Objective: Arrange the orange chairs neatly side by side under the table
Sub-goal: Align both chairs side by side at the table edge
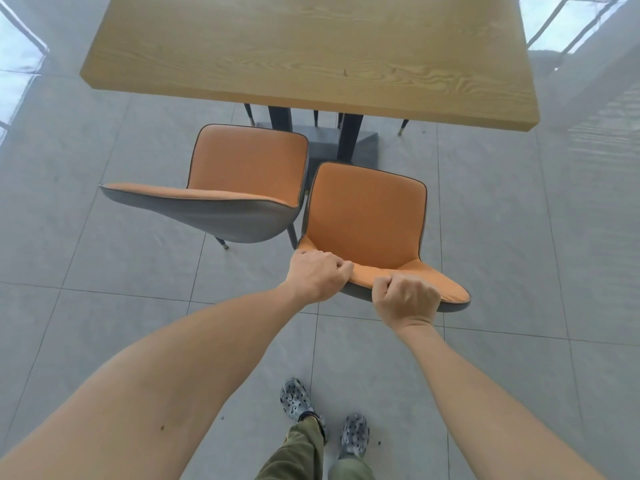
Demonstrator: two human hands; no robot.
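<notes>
Both hands, left (317, 277) and right (405, 299), clench the right chair's (367, 216) backrest rim. That grip suits a stiff, likely light chair that should slide easily on the tile floor (519, 237).

A grey tiled floor (104, 271) carries everything here. Just beyond the hands, two orange chairs stand on it side by side: the right chair (367, 216) directly ahead of the hands, the left chair (242, 168) beside it and a little farther off. Past both chairs, a wooden table (311, 53) rests on a dark base (346, 147). Nearer than the hands, two patterned shoes (298, 400) stand on the tiles.
</notes>
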